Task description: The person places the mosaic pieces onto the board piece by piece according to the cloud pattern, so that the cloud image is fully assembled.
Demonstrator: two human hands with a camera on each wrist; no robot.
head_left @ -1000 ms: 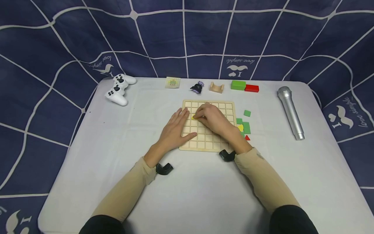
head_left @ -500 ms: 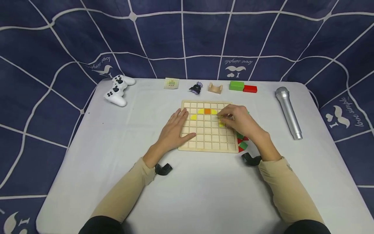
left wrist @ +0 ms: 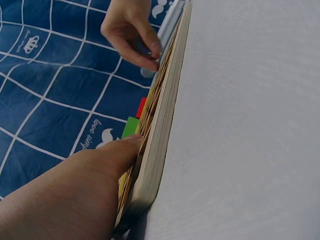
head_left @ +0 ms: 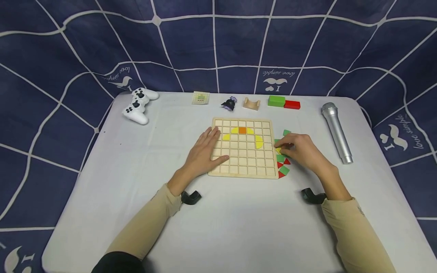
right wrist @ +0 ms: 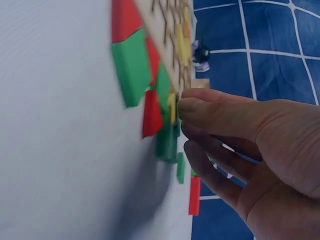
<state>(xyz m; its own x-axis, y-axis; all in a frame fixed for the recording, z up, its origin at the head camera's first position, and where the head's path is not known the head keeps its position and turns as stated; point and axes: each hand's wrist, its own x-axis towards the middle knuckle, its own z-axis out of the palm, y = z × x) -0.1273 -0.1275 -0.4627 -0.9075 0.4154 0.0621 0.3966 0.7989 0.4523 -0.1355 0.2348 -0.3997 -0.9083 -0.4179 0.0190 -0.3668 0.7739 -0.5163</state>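
My left hand rests flat on the left side of a wooden grid board, fingers straight and thumb spread over the near cells. In the left wrist view, its thumb lies over the board's edge. Several yellow pieces and an orange square sit in the upper cells, forming an arch. Off the board's right edge, my right hand reaches down with bent fingers, fingertips right at a loose yellow piece. In the right wrist view, thumb and index tips are close together, with no piece showing between them.
Loose green squares and red triangles lie along the board's right edge. Behind the board are a pattern card, a small black figure, a wooden cradle, green and red blocks. A game controller and microphone flank them.
My right hand has moved right, from a yellow piece on the board's left, past the yellow pieces on its right, to the loose pieces beside it. The left hand has stayed put.
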